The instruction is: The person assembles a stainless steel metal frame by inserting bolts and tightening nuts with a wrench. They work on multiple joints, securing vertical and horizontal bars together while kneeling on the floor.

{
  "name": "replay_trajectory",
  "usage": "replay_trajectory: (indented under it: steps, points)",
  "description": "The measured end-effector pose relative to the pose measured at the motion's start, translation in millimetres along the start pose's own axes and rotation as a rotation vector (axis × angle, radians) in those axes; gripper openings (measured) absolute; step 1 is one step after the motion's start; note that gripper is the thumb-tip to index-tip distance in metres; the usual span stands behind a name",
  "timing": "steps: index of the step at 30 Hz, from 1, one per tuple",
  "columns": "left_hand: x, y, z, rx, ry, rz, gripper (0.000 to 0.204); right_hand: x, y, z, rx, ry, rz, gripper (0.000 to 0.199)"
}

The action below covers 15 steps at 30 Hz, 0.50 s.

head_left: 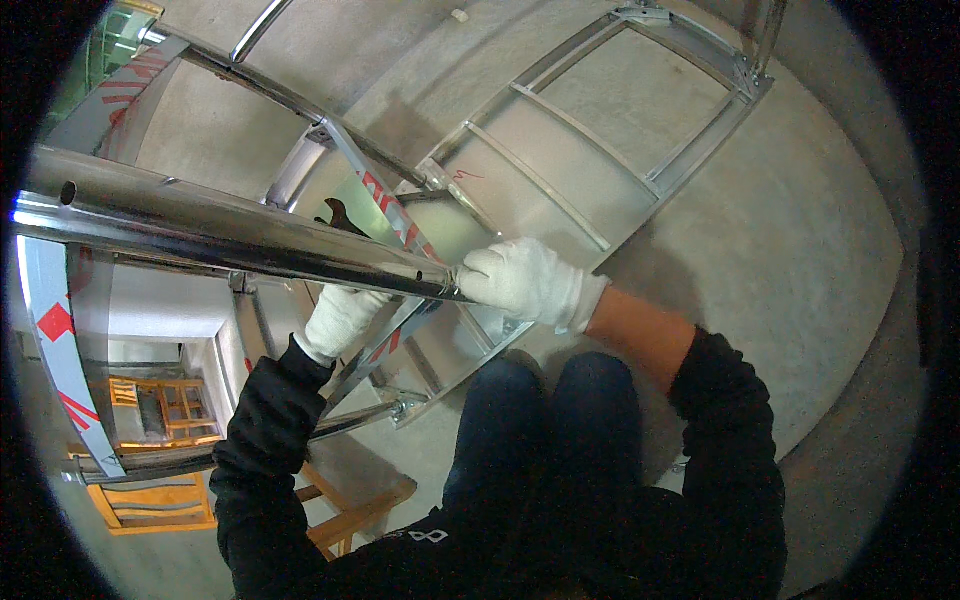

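Note:
A thick shiny metal tube (250,235) runs from the left side to the middle, with small round holes in its wall. My right hand (520,283), in a white glove, is closed at the tube's near end; what its fingers pinch is hidden. Under the tube, my left hand (345,318), also gloved in white, curls against it a short way back from that end. The tube covers most of the left fingers. Below both hands lies a metal frame (540,185) with crossbars, and a flat strip with red markings (375,190) slants behind the tube.
Another marked strip (70,350) stands at the left. A thinner metal bar (290,100) crosses behind the tube. A dark curved object (340,214) shows just past the tube. Wooden chairs (160,500) stand at lower left, and the grey floor (780,260) spreads right.

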<state>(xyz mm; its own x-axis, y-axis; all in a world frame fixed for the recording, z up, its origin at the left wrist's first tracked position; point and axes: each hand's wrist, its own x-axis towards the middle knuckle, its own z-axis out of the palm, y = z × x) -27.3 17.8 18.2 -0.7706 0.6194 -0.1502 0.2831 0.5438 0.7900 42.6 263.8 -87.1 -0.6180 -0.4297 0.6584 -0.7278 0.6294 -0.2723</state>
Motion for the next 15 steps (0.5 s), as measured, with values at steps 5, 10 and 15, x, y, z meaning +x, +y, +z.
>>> replay_trajectory:
  steps: [5,10,15]
  points:
    - [0,20,10,0.017,0.01,0.019,0.026,-5,-36,11,0.368,0.193,0.501,0.016]
    - [-3,14,9,-0.146,-0.001,-0.059,0.023,16,-76,-2,1.364,0.27,1.231,0.017]
    - [3,8,11,-0.149,-0.042,0.044,0.022,43,-103,2,2.214,0.875,1.314,0.013]
